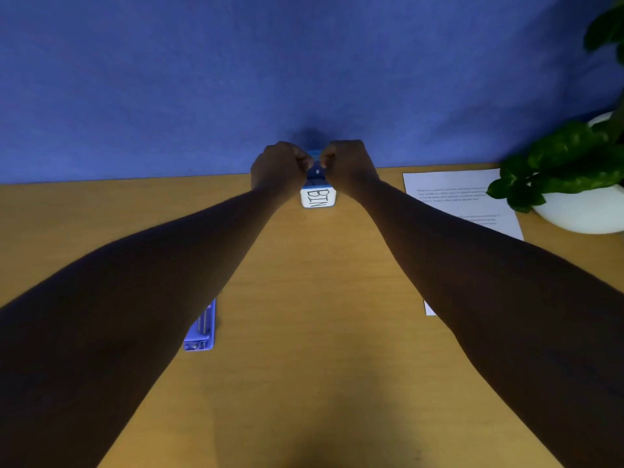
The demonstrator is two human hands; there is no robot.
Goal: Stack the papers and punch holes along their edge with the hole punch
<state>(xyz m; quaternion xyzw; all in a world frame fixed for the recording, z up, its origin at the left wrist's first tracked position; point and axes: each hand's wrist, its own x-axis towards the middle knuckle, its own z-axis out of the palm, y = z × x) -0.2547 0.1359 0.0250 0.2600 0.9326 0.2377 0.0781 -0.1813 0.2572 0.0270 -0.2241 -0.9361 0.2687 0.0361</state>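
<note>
Both my arms reach to the far edge of the table. My left hand [278, 170] and my right hand [349, 167] are closed together on a small blue part [315, 163], held just over a small box labelled "BIN" [318, 197]. My fingers hide most of that part. A blue hole-punch piece [201, 327] lies on the table at the near left, partly under my left forearm. The white printed papers [456, 197] lie at the right, with my right forearm crossing over them.
A white pot [584, 214] with a green leafy plant [567, 157] stands at the far right, its leaves overlapping the papers' corner. A blue wall [202, 79] rises behind the wooden table [320, 315].
</note>
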